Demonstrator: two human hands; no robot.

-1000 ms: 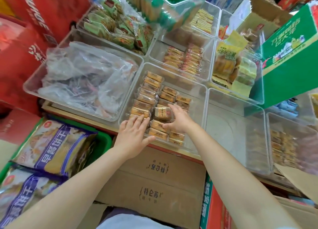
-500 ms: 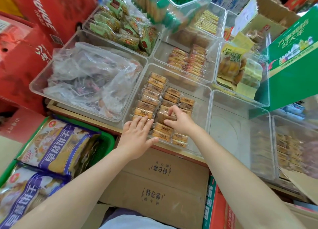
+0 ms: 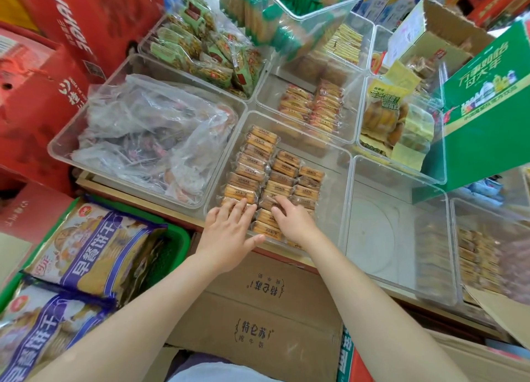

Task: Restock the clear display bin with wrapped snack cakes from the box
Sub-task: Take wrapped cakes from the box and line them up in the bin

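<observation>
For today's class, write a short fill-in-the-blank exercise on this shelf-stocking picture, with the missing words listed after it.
1. The snack cakes lie in ___ rows inside the clear display bin.
2. The bin right of it holds ___.
3. The left hand rests with fingers ___ on the cakes.
4. The basket under the biscuit bags is ___.

Missing words: three; nothing; straight; green

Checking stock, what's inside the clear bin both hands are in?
The clear bin holds three rows of wrapped snack cakes. The left hand and right hand cover the nearest cakes; any lower layers are hidden.
</observation>
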